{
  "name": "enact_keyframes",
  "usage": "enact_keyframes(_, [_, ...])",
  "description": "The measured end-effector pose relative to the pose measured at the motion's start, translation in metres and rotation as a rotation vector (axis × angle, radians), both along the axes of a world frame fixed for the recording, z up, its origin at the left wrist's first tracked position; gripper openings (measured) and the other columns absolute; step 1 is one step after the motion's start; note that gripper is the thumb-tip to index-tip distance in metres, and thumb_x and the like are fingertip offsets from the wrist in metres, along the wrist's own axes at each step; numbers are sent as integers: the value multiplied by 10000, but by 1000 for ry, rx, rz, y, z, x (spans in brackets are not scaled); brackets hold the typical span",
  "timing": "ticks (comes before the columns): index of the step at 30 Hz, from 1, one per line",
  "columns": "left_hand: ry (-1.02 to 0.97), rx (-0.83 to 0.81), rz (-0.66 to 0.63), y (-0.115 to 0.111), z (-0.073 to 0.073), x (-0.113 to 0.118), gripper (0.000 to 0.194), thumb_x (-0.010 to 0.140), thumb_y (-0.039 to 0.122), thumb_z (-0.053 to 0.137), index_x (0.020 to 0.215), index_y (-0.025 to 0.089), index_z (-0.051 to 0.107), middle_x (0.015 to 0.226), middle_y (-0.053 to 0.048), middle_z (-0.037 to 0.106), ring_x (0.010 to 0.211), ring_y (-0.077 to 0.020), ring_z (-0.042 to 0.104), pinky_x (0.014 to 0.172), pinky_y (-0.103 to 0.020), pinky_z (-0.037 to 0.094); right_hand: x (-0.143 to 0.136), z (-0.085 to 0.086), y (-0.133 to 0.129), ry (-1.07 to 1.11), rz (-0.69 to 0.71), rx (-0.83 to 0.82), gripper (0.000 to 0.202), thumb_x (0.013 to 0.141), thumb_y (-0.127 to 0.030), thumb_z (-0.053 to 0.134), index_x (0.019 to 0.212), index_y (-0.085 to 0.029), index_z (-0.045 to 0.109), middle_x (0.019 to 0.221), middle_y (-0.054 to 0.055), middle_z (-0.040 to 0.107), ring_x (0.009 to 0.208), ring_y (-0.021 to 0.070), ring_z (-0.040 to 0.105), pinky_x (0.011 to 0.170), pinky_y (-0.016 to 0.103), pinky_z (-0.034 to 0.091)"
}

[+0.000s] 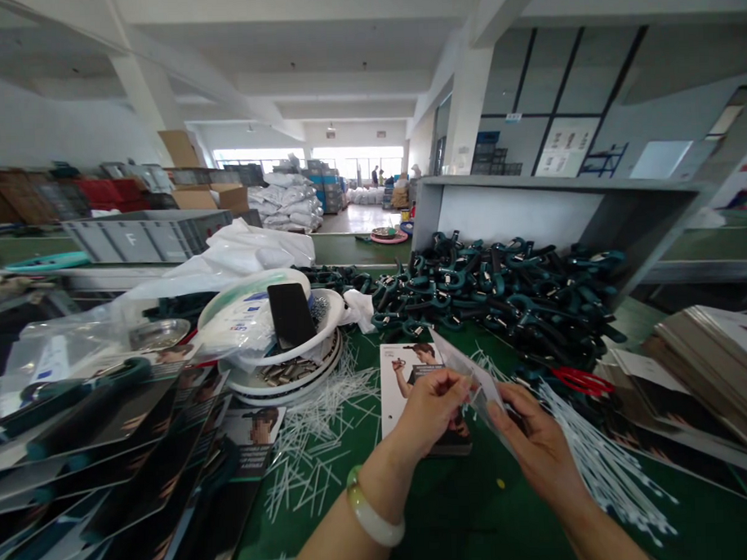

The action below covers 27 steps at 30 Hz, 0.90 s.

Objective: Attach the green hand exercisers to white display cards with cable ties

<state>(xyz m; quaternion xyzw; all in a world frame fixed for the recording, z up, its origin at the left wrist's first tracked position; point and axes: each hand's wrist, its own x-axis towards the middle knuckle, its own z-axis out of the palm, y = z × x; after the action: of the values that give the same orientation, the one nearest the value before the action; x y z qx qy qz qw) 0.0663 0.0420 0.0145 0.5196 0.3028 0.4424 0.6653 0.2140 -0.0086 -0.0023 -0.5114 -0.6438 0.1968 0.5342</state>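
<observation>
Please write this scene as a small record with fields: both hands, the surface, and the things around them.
Right hand: holds thin card
Left hand: at the thin card; grip unclear
Surface: green tabletop
Beyond left hand: printed card stack
Right side: white cable ties
Left side: scattered white strips, black smartphone
Far side: heaped green-and-black clamps

Dk green counter [455, 518], v. full. Mid: stack of printed rectangular cards [402, 375], small yellow scrap [501, 483] nearby. L side: round white plastic tray [273, 391], loose thin white plastic strips [310, 474]. R side: bundle of long white plastic ties [609, 460]. Far side: big heap of teal-&-blk plastic clamps [490, 284].
</observation>
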Motion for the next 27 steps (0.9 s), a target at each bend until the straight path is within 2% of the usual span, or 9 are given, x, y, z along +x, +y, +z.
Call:
enact_keyframes(6, [8,-22,61,3,6,-7,474,595,579,675,730,136,576,564,60,488,378,-18,328,348,-166,296,-1,-5,-2,-113,22,43,255,847,-325,540,1084,-253,603,1064,64,566,1011,194,533,853,325,470])
enact_keyframes(10, [-126,-102,185,-1,1,-5,438,605,514,705,777,160,512,619,60,520,425,-35,455,405,-158,389,-8,-4,-4,-254,23,99,284,860,-294,519,1135,-260,580,1038,61,564,973,188,553,826,324,486])
enact_keyframes(13, [-232,-98,300,-8,-5,-6,440,620,463,719,876,186,493,700,62,526,461,-33,495,443,-157,421,-13,-5,-5,-393,23,177,312,856,-262,515,1165,-239,559,1039,75,557,958,194,561,810,333,498])
enact_keyframes(15, [-227,-86,326,-13,-7,-13,461,644,480,695,959,199,509,742,49,540,492,-40,513,480,-174,446,-15,-7,-4,-495,34,234,319,854,-228,503,1170,-216,549,1032,90,559,951,201,561,804,343,502])
enact_keyframes(17, [-125,-96,286,-15,-7,-26,469,665,509,658,986,185,550,740,29,558,511,-57,523,509,-201,464,-17,-9,-4,-603,66,275,317,845,-188,486,1155,-194,554,1018,102,567,945,211,558,798,353,505])
enact_keyframes(19, [86,-74,229,-14,-7,-43,422,657,472,665,933,157,609,736,6,581,507,-70,521,506,-217,459,-21,-12,-4,-712,111,289,329,816,-145,479,1132,-177,564,1003,109,577,938,223,555,793,364,506])
enact_keyframes(23, [581,203,134,-4,-8,-73,174,661,283,644,779,164,691,707,-18,646,570,-123,559,531,-229,440,-34,-16,-3,-858,153,279,388,742,-78,469,1107,-154,577,996,118,591,950,242,545,821,395,492])
enact_keyframes(25, [734,305,148,-1,-8,-80,120,689,245,598,722,182,694,688,-18,656,611,-147,580,589,-254,451,-42,-17,-1,-885,162,254,390,735,-72,469,1101,-147,580,1006,121,593,960,248,538,831,405,482])
enact_keyframes(27, [804,370,246,1,-9,-82,107,702,218,578,702,193,681,772,-33,655,688,-165,600,647,-275,460,-49,-16,2,-901,169,205,372,737,-79,482,1087,-151,587,1007,117,596,955,252,536,822,407,480])
